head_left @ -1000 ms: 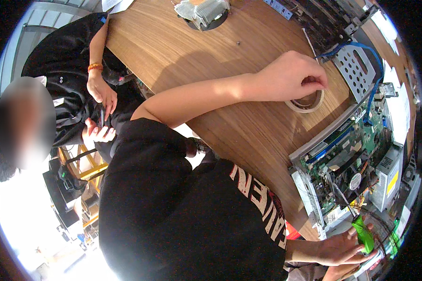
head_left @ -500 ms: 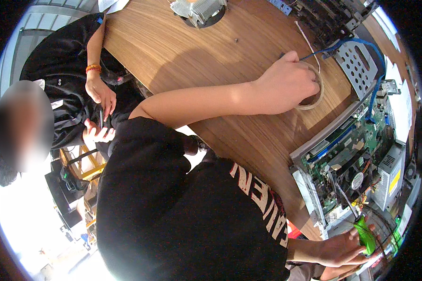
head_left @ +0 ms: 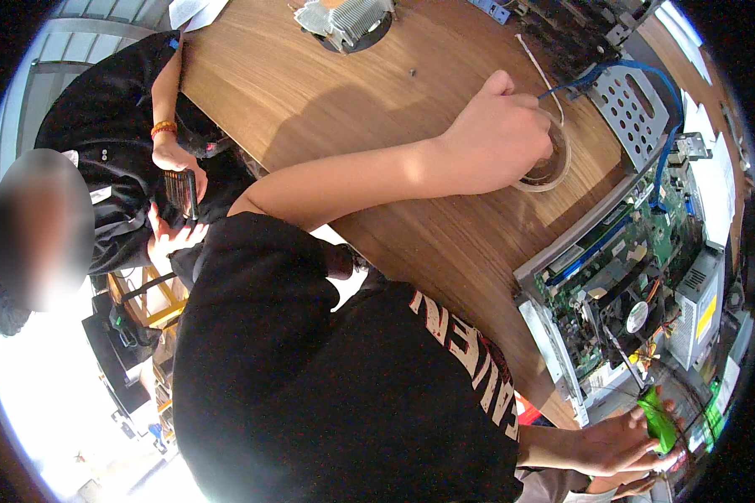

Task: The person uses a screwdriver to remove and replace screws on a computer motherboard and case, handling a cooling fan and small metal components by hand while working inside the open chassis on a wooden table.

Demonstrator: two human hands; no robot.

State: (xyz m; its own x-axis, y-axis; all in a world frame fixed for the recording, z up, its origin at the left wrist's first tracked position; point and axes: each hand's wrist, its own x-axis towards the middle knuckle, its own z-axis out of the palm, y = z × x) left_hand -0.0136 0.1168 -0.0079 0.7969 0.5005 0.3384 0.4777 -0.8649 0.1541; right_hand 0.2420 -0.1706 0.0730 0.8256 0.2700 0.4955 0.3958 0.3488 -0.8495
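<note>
At the right end of the table's near edge, the right hand grips a screwdriver by its green handle, fingers bent around it. The shaft slants up into an open computer case, ending beside a black fan; the tip is too small to make out, so whether it touches a screw I can't say. A green circuit board lies around the fan, with a silver box bearing a yellow label next to it.

Farther in from that edge, the left hand is at a tan ring, probably a roll of tape, lying flat on the table. Its fingers curl down out of sight, and I cannot tell whether they pinch anything.

Beyond the ring are a white strand and a perforated metal plate; a blue cable loops past the plate to the board. Well apart, toward the table's left end, stands a finned heat sink on a dark base. Papers lie at the near edge's left corner, where another person in black sits with a dark, flat object in hand.
</note>
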